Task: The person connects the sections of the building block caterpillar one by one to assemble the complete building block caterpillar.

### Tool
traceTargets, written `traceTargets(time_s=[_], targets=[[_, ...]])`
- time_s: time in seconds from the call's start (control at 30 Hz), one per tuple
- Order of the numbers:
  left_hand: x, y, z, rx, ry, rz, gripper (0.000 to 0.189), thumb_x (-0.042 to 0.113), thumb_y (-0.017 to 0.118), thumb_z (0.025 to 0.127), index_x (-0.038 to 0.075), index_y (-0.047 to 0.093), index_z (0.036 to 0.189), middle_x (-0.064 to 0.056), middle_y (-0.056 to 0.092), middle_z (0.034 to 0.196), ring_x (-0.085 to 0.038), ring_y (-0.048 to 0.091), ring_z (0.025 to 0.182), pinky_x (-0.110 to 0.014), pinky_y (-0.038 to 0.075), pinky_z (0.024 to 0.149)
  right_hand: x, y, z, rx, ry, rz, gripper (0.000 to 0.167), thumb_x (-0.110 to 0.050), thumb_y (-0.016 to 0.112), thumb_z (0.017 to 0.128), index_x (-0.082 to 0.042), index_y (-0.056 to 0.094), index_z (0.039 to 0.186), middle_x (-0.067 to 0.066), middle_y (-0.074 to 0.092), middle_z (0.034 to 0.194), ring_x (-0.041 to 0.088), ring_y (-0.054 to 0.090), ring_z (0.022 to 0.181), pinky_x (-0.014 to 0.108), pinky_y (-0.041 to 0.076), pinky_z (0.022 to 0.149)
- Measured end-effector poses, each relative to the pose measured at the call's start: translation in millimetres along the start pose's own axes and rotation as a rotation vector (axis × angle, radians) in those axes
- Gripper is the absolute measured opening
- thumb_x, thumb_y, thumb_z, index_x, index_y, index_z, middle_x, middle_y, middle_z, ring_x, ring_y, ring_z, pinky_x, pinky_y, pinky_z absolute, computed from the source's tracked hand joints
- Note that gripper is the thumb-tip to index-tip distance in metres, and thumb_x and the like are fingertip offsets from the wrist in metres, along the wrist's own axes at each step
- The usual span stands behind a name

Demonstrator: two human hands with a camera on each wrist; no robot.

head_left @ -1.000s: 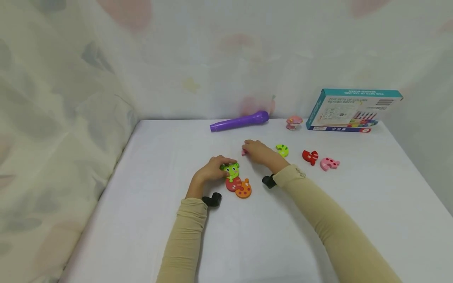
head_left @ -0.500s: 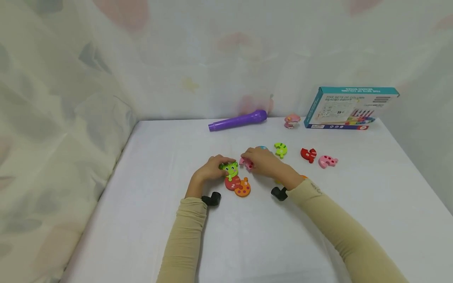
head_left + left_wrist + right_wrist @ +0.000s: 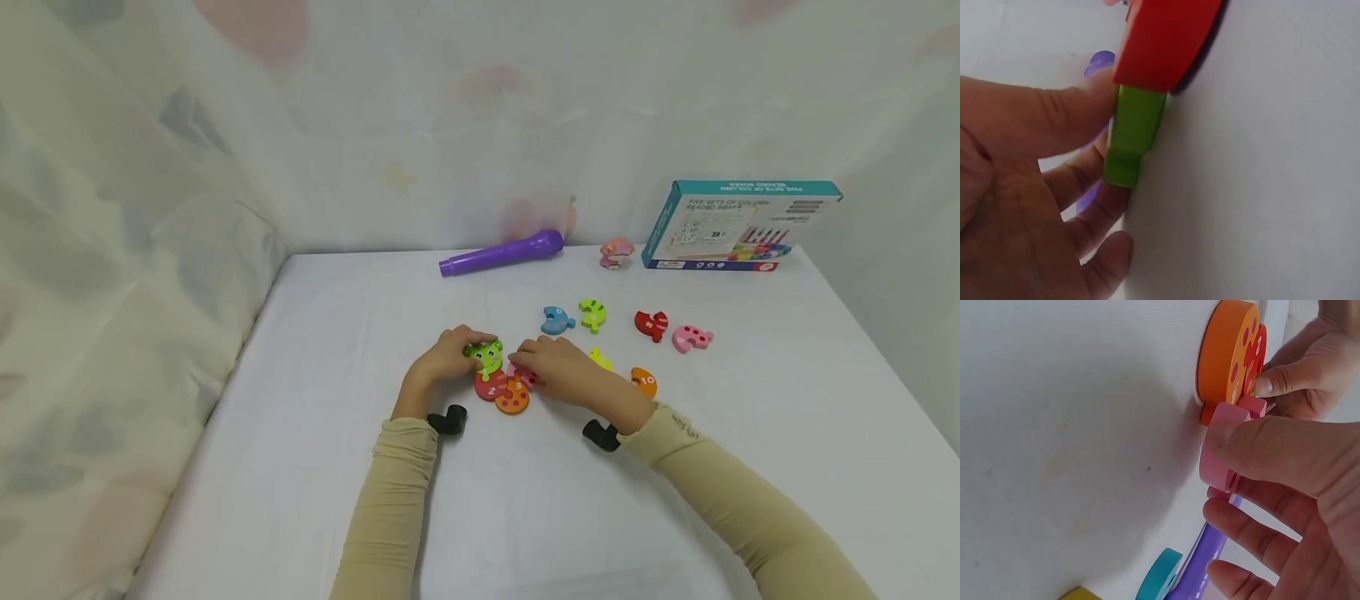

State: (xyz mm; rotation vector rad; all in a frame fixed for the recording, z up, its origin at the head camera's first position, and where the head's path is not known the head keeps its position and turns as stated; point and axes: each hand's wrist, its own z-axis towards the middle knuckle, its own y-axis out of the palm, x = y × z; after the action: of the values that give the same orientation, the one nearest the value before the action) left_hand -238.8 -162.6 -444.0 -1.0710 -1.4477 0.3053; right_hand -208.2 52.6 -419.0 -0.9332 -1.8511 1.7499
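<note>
My left hand point(image 3: 444, 357) pinches the green smiling-face puzzle piece point(image 3: 491, 359) between thumb and fingers. Joined below it is a red piece point(image 3: 489, 387) marked 2, then an orange spotted piece point(image 3: 512, 402) marked 3. My right hand point(image 3: 564, 369) pinches a pink puzzle piece point(image 3: 1215, 440), its thumb on the top face. In the right wrist view the pink piece meets the orange one's end; whether they are fully interlocked I cannot tell. The left wrist view shows the green piece point(image 3: 1135, 122) by the left thumb, lying flat on the table.
Loose puzzle pieces lie to the right: blue point(image 3: 557, 320), light green point(image 3: 592, 315), yellow point(image 3: 600, 358), orange marked 10 point(image 3: 643, 382), red point(image 3: 652, 326) and pink spotted point(image 3: 691, 337). Behind them are a purple toy microphone point(image 3: 501, 254), a pink figurine point(image 3: 616, 253) and a box point(image 3: 738, 225).
My right hand has brought the pink piece toward me, down to the orange piece's side, uncovering the blue, yellow and orange 10 pieces. The left hand stays on the green piece.
</note>
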Motion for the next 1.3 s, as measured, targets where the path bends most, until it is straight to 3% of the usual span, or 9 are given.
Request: traceTargets(time_s=[0.43,0.7,1.0,1.3], targets=[[3.6,5.4,1.0,0.010,-0.060,0.017,0.048,0.008,0.064,0.082,0.021,0.057,0.128,-0.007,0.052,0.116,-0.024,0.042,0.106,-0.041,0.040,0.090,-4.1,-4.1,-1.0,-0.025,0.022,-0.071,0.049,-0.021,0.070,0.081,-0.012,0.056,0.127,0.007,0.056,0.121,0.025,0.050,0.111,0.043,0.042,0.091],[4.3,6.0,0.1,0.020,-0.064,0.038,0.048,0.007,0.062,0.083,0.021,0.056,0.129,-0.008,0.051,0.121,-0.026,0.041,0.110,-0.043,0.039,0.093,-2.9,-5.4,-3.4,-0.056,0.039,-0.039,0.051,-0.023,0.071,0.080,-0.013,0.056,0.127,0.007,0.056,0.120,0.025,0.051,0.109,0.043,0.042,0.090],[15.5,2.9,-2.2,0.033,-0.103,0.087,0.049,0.006,0.060,0.082,0.022,0.056,0.129,-0.007,0.049,0.125,-0.026,0.040,0.112,-0.044,0.038,0.095,-1.5,-3.1,-1.8,-0.043,0.042,-0.074,0.049,-0.024,0.069,0.082,-0.014,0.055,0.129,0.007,0.056,0.120,0.026,0.050,0.111,0.043,0.041,0.091],[18.5,3.1,-3.0,0.032,-0.122,0.097,0.049,0.006,0.060,0.082,0.021,0.056,0.129,-0.008,0.049,0.125,-0.026,0.041,0.111,-0.044,0.039,0.093,-2.5,-0.9,0.6,-0.029,-0.010,-0.153,0.045,-0.026,0.068,0.083,-0.019,0.057,0.126,0.005,0.056,0.116,0.025,0.050,0.104,0.041,0.042,0.086]])
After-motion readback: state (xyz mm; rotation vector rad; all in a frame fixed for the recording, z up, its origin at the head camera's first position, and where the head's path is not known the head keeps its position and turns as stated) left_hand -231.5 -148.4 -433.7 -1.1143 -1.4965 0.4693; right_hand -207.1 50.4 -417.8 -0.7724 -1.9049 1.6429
